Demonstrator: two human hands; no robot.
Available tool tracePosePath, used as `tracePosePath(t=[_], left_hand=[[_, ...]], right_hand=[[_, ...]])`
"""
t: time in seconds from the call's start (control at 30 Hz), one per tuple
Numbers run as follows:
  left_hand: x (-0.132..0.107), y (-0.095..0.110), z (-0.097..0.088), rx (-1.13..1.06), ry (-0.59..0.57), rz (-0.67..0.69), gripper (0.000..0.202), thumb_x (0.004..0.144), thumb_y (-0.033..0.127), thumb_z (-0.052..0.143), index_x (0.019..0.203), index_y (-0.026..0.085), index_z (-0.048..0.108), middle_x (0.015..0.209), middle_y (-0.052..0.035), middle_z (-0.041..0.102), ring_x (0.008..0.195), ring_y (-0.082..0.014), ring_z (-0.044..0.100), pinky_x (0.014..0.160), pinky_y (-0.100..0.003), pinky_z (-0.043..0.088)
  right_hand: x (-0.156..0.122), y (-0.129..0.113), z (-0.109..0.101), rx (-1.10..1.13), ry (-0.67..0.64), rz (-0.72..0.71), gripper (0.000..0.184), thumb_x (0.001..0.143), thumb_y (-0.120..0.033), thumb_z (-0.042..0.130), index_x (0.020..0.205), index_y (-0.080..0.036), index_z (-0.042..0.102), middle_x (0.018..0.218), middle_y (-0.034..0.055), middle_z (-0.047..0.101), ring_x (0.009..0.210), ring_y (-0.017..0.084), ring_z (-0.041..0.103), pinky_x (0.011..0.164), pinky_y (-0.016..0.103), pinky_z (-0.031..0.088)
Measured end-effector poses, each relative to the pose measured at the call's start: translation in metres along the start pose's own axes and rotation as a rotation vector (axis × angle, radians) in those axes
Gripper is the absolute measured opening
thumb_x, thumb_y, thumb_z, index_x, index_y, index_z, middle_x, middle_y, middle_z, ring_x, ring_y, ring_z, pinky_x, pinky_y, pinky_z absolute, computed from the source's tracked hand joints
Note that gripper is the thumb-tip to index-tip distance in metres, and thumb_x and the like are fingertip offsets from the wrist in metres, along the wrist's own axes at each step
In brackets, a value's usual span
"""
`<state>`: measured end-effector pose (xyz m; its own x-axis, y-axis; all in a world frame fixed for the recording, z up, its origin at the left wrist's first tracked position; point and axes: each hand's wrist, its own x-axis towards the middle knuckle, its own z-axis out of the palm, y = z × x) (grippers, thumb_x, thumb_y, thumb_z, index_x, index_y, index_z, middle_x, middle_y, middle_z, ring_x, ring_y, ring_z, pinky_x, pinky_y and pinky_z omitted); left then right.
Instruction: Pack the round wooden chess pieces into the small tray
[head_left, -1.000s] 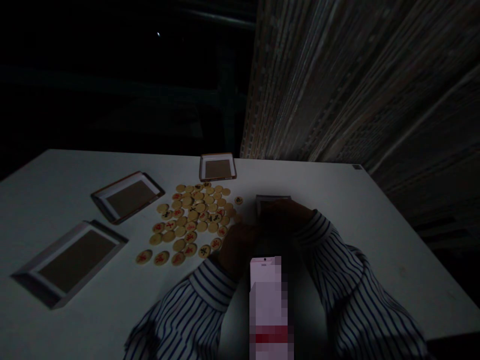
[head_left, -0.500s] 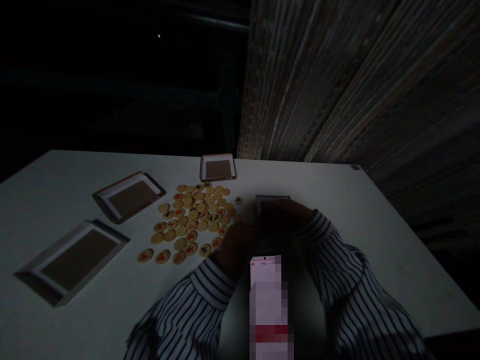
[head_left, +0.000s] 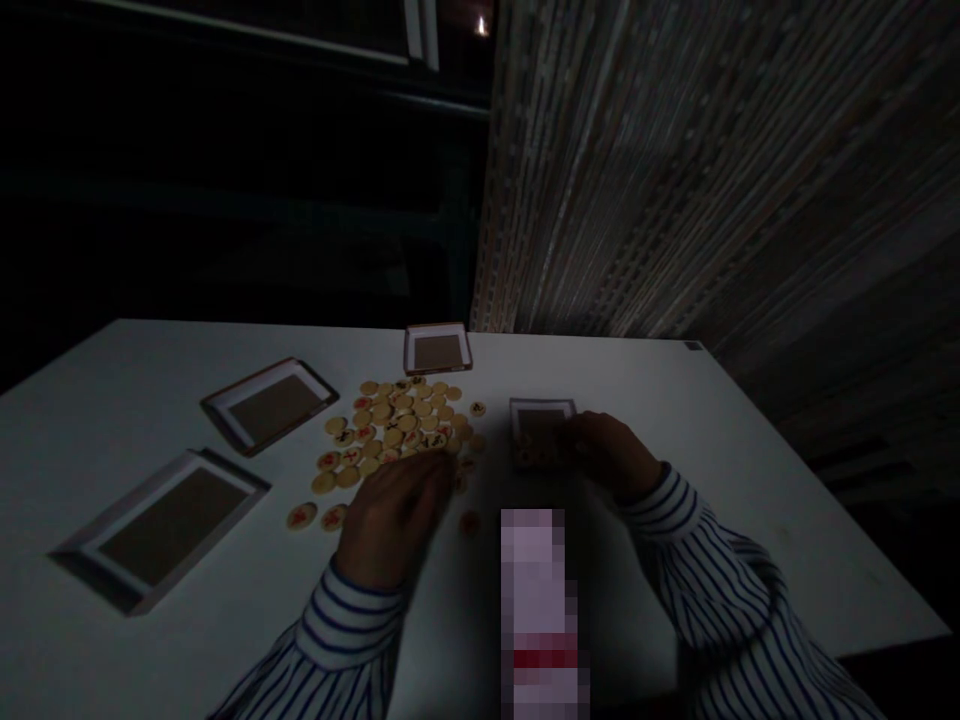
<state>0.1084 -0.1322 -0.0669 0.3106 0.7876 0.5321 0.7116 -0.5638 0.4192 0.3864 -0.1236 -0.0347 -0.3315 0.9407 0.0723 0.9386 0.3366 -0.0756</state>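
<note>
Round wooden Chinese chess pieces with red or black characters lie in a loose pile on the white table. My left hand is over the pile's near edge, fingers curled and pressed together; what is under them is hidden. A small open box stands right of the pile, with a few pieces dimly visible at its near end. My right hand grips the box's right side with bent fingers, its thumb hidden. A single piece lies in shadow between my hands.
Two open boxes, a nearer one and a farther one, lie on the left; a third box is at the back. A blurred, phone-like object is in front of me. A string curtain hangs behind the table.
My left hand has moved left from beside the box to over the pile. My right hand has shifted right, uncovering more of the box. The view has tilted slightly up.
</note>
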Motion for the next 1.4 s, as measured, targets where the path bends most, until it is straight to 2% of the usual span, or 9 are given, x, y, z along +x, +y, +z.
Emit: tracePosePath(t=[0.17, 0.27, 0.43, 0.53, 0.67, 0.83, 1.13, 1.27, 1.4], left_hand=[[-0.013, -0.008, 0.001, 0.005, 0.060, -0.064, 0.028, 0.083, 0.032, 0.042, 0.094, 0.016, 0.063, 0.089, -0.0062, 0.067, 0.084, -0.0169, 0.060, 0.079, -0.031, 0.047], [-0.017, -0.011, 0.009, -0.036, 0.074, -0.081, 0.028, 0.082, 0.033, 0.043, 0.090, 0.016, 0.064, 0.089, -0.0067, 0.068, 0.083, -0.0171, 0.060, 0.079, -0.031, 0.047], [-0.019, -0.012, 0.013, -0.135, 0.079, -0.143, 0.028, 0.080, 0.035, 0.044, 0.086, 0.017, 0.065, 0.086, -0.0058, 0.068, 0.081, -0.0167, 0.061, 0.078, -0.030, 0.048], [-0.019, -0.011, 0.011, -0.152, 0.113, -0.211, 0.029, 0.079, 0.038, 0.045, 0.085, 0.018, 0.066, 0.085, -0.0054, 0.068, 0.079, -0.0171, 0.062, 0.076, -0.030, 0.049], [-0.020, -0.011, 0.010, -0.194, 0.178, -0.327, 0.030, 0.077, 0.041, 0.047, 0.083, 0.018, 0.066, 0.083, -0.0047, 0.068, 0.077, -0.0172, 0.062, 0.074, -0.030, 0.049], [-0.020, -0.015, 0.007, -0.225, 0.328, -0.438, 0.025, 0.076, 0.037, 0.051, 0.084, 0.018, 0.065, 0.087, -0.0047, 0.067, 0.081, -0.0172, 0.062, 0.077, -0.030, 0.049], [-0.013, -0.015, -0.004, -0.263, 0.558, -0.644, 0.024, 0.073, 0.037, 0.055, 0.079, 0.016, 0.065, 0.079, -0.0032, 0.067, 0.078, -0.0162, 0.062, 0.073, -0.029, 0.050], [-0.013, -0.011, -0.009, -0.299, 0.566, -0.670, 0.024, 0.074, 0.037, 0.055, 0.080, 0.016, 0.064, 0.080, -0.0034, 0.068, 0.079, -0.0169, 0.062, 0.072, -0.030, 0.051], [-0.014, -0.013, -0.018, -0.290, 0.463, -0.603, 0.022, 0.076, 0.037, 0.053, 0.081, 0.018, 0.064, 0.082, -0.0028, 0.068, 0.083, -0.0176, 0.062, 0.077, -0.032, 0.050]], right_hand=[[-0.022, -0.013, 0.029, 0.094, 0.309, 0.039, 0.020, 0.081, -0.021, 0.047, 0.089, -0.016, 0.065, 0.073, 0.0074, 0.064, 0.064, 0.015, 0.058, 0.058, 0.026, 0.044], [-0.028, -0.018, 0.045, 0.205, 0.507, -0.053, 0.021, 0.081, -0.021, 0.045, 0.090, -0.015, 0.064, 0.073, 0.0082, 0.065, 0.063, 0.014, 0.058, 0.057, 0.025, 0.046], [-0.030, -0.014, 0.052, 0.314, 0.650, -0.002, 0.017, 0.080, -0.022, 0.047, 0.085, -0.015, 0.062, 0.065, 0.0053, 0.065, 0.052, 0.011, 0.056, 0.046, 0.021, 0.045], [-0.031, -0.010, 0.052, 0.354, 0.676, 0.052, 0.017, 0.081, -0.022, 0.046, 0.086, -0.015, 0.061, 0.067, 0.0055, 0.065, 0.053, 0.011, 0.057, 0.046, 0.021, 0.046], [-0.032, -0.008, 0.056, 0.356, 0.661, 0.045, 0.017, 0.081, -0.022, 0.047, 0.088, -0.016, 0.061, 0.071, 0.0058, 0.067, 0.057, 0.012, 0.059, 0.049, 0.021, 0.048], [-0.031, -0.009, 0.057, 0.335, 0.665, 0.016, 0.015, 0.080, -0.022, 0.048, 0.086, -0.015, 0.061, 0.071, 0.0060, 0.067, 0.056, 0.013, 0.060, 0.049, 0.022, 0.048], [-0.032, -0.010, 0.056, 0.343, 0.624, -0.007, 0.017, 0.081, -0.022, 0.047, 0.086, -0.016, 0.061, 0.067, 0.0043, 0.065, 0.050, 0.010, 0.055, 0.045, 0.021, 0.045], [-0.033, -0.010, 0.048, 0.357, 0.648, -0.014, 0.017, 0.080, -0.022, 0.047, 0.086, -0.016, 0.061, 0.067, 0.0043, 0.063, 0.053, 0.011, 0.054, 0.048, 0.022, 0.045], [-0.034, -0.012, 0.036, 0.381, 0.622, 0.006, 0.016, 0.081, -0.024, 0.048, 0.089, -0.017, 0.061, 0.070, 0.0049, 0.062, 0.059, 0.013, 0.055, 0.052, 0.025, 0.046]])
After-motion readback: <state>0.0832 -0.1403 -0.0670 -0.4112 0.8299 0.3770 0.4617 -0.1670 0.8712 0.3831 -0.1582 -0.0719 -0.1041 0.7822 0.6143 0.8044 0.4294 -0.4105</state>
